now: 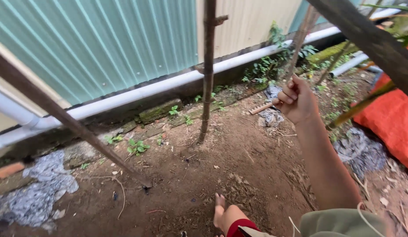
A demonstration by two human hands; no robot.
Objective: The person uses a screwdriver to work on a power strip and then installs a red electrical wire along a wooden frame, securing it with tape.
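Dirt ground (239,166) beside corrugated wall (103,44)

green corrugated wall (103,48) | white pipe (147,90) | orange sack, possibly tarp (390,120) | grey plastic scrap (35,197)

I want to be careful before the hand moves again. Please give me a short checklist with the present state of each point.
1. Right hand closed on small rake: ok.
2. Rake head clearly seen: cannot tell, partly hidden.
3. Upright stake apart from the hand: ok.
4. Bare foot away from the rake: ok.
5. Left hand in view: not ok.
6. Soil near the rake free of plastic scraps: not ok.
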